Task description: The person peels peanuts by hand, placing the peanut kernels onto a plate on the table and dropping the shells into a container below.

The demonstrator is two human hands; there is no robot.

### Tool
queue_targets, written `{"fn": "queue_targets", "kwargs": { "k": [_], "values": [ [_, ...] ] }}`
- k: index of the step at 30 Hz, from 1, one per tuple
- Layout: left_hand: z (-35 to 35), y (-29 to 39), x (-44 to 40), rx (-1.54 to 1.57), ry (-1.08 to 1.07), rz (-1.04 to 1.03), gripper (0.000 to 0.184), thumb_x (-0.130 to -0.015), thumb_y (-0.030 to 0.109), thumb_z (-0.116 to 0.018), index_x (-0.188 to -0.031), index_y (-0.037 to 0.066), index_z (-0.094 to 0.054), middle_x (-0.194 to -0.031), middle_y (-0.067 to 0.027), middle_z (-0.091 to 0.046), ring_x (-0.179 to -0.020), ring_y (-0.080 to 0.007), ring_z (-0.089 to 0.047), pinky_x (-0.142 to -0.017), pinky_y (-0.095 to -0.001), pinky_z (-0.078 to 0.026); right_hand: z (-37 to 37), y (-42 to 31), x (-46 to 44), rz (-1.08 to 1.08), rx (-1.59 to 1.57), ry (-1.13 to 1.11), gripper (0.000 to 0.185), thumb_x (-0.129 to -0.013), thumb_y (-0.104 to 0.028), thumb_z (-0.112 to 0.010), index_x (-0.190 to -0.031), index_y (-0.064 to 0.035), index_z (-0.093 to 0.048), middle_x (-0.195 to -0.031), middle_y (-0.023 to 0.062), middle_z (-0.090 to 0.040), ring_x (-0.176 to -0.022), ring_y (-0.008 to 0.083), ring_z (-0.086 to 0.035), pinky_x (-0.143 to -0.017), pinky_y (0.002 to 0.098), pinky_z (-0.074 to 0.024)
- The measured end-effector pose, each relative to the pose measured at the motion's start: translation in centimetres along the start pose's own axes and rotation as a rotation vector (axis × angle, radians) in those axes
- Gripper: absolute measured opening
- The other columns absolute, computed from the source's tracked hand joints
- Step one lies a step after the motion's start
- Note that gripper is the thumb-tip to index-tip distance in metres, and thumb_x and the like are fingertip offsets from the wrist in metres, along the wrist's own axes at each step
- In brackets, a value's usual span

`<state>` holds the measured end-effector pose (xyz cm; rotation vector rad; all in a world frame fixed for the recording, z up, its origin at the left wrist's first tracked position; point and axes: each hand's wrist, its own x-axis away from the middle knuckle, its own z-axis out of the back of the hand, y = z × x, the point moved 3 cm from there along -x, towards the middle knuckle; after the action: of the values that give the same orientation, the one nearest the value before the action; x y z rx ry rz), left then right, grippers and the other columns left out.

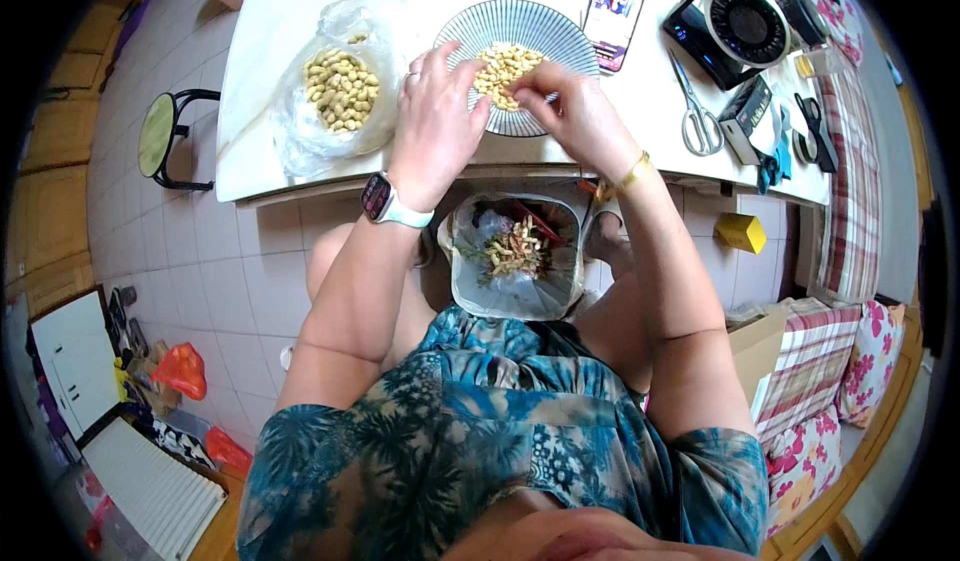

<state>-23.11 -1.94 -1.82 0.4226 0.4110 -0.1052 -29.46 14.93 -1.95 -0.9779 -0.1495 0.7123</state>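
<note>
A striped blue-and-white plate [460, 26] holds a pile of pale yellow pieces that look like shelled nuts or beans [505, 61]. My left hand [440, 111], with a watch on the wrist, rests at the plate's left edge, fingers apart. Over the right part of the plate is my right hand [568, 106], its thumb and index finger brought together near the pile; whatever lies between them is too small to make out. To the left, an open clear plastic bag [300, 126] contains more yellow pieces [342, 89].
A lit phone [612, 21], scissors [700, 126], a small fan [745, 23] and a black box [745, 111] lie on the white table [260, 21]. Below its edge, between my legs, stands a lined bin [470, 286] with scraps. A stool [160, 136] is at left.
</note>
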Motion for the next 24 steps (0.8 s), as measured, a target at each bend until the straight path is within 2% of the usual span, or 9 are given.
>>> {"fn": "queue_targets", "kwargs": {
  "k": [1, 2, 5, 8, 11, 12, 16, 22, 24],
  "values": [
    [0.1, 0.3, 0.2, -0.074, 0.083, -0.017, 0.038, -0.09, 0.016, -0.068, -0.126, 0.006, -0.063, -0.138, -0.0213, -0.054, -0.123, -0.0395, -0.057, -0.106, -0.0448, -0.046, 0.6, 1.1, -0.6, -0.007, 0.144, 0.111, 0.021, -0.09, -0.015, -0.069, -0.103, 0.001, -0.073, -0.097, 0.0203, -0.071, -0.086, 0.0331, -0.071, -0.08, 0.0414, -0.057],
    [-0.3, 0.2, 0.5, -0.061, 0.016, 0.011, 0.048, -0.088, 0.015, -0.069, -0.134, 0.005, -0.057, -0.149, -0.0282, -0.041, -0.129, -0.0443, -0.052, -0.11, -0.0466, -0.044, 0.5, 2.0, -1.0, -0.011, 0.146, 0.114, 0.021, -0.09, -0.015, -0.069, -0.103, 0.001, -0.073, -0.097, 0.0203, -0.071, -0.086, 0.0331, -0.071, -0.08, 0.0414, -0.057],
    [-1.1, 0.0, 1.1, -0.041, -0.045, 0.125, 0.053, -0.087, 0.015, -0.07, -0.137, 0.005, -0.054, -0.154, -0.028, -0.037, -0.133, -0.0446, -0.049, -0.11, -0.0474, -0.044, 0.2, 2.9, -2.0, -0.036, 0.458, 0.177, 0.029, -0.087, -0.014, -0.071, -0.112, 0.0006, -0.07, -0.101, 0.0202, -0.069, -0.097, 0.0345, -0.069, -0.086, 0.0437, -0.0566],
    [-0.7, -0.1, 1.2, 0.068, -0.11, 0.2, 0.057, -0.086, 0.016, -0.07, -0.139, 0.005, -0.051, -0.157, -0.0285, -0.034, -0.136, -0.0453, -0.047, -0.111, -0.0475, -0.043, -1.7, 3.5, -3.5, -0.167, 0.619, 0.032, 0.059, -0.082, -0.023, -0.08, -0.135, -0.003, -0.06, -0.116, 0.0189, -0.067, -0.11, 0.0354, -0.066, -0.097, 0.0419, -0.0539],
    [-0.9, -0.4, 1.5, 0.061, -0.055, 0.133, 0.058, -0.087, 0.016, -0.07, -0.14, 0.006, -0.05, -0.156, -0.0285, -0.035, -0.136, -0.0449, -0.047, -0.11, -0.0474, -0.044, -3.2, 3.2, -4.5, -0.229, 0.397, -0.095, 0.06, -0.081, -0.022, -0.081, -0.135, -0.0055, -0.06, -0.117, 0.0192, -0.066, -0.111, 0.0346, -0.066, -0.098, 0.0415, -0.0534],
    [-0.8, -0.4, 1.6, 0.054, -0.053, 0.124, 0.059, -0.087, 0.016, -0.07, -0.141, 0.005, -0.049, -0.157, -0.0283, -0.034, -0.135, -0.0448, -0.047, -0.109, -0.0475, -0.045, -3.7, 3.1, -4.7, -0.097, 0.369, -0.055, 0.053, -0.081, -0.019, -0.081, -0.13, -0.0056, -0.064, -0.11, 0.0176, -0.069, -0.105, 0.0337, -0.068, -0.095, 0.0404, -0.055],
    [0.1, -0.4, 1.7, 0.079, -0.087, 0.143, 0.063, -0.087, 0.017, -0.071, -0.143, 0.002, -0.046, -0.157, -0.0282, -0.033, -0.135, -0.0452, -0.047, -0.11, -0.0474, -0.045, -3.5, 2.0, -4.5, -0.007, 0.156, -0.179, 0.036, -0.084, -0.01, -0.077, -0.118, -0.0024, -0.07, -0.1, 0.0177, -0.072, -0.095, 0.032, -0.072, -0.086, 0.0387, -0.0573],
    [0.0, -0.9, 2.1, 0.065, -0.107, 0.148, 0.071, -0.085, 0.017, -0.072, -0.146, -0.001, -0.04, -0.156, -0.0297, -0.032, -0.132, -0.0452, -0.051, -0.105, -0.0464, -0.048, -2.2, -1.7, -0.5, 0.102, 0.119, -0.358, 0.031, -0.089, -0.005, -0.068, -0.12, -0.0003, -0.067, -0.115, 0.0197, -0.07, -0.102, 0.0354, -0.069, -0.091, 0.0407, -0.0545],
    [0.2, -0.8, 2.0, 0.061, -0.122, 0.159, 0.072, -0.085, 0.017, -0.072, -0.147, -0.001, -0.039, -0.156, -0.0303, -0.032, -0.132, -0.0455, -0.051, -0.106, -0.0463, -0.048, -2.2, -1.5, 0.2, 0.102, 0.127, -0.326, 0.03, -0.088, -0.007, -0.065, -0.118, -0.0009, -0.068, -0.109, 0.0202, -0.071, -0.099, 0.0373, -0.069, -0.089, 0.0427, -0.0547]
  ]
}}
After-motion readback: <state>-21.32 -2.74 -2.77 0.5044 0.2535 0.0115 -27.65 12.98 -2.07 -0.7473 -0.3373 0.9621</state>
